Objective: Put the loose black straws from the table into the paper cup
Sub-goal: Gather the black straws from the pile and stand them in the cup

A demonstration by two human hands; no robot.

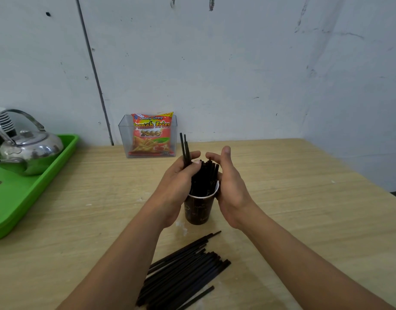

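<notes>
1. The left hand (pixel 177 182) and right hand (pixel 231 184) were bare, with short, plain nails.
2. The left forearm (pixel 130 253) and right forearm (pixel 293 249) were bare too, slim and smooth.
3. Bare arm ran down to the view's lower edge on both sides.

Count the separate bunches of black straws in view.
3: one bunch standing in the paper cup, a few straws gripped upright by the left hand, a loose pile lying on the table. The right hand may hide more.

Scuffed white walls (pixel 215 63), wooden table (pixel 304 209)
</notes>
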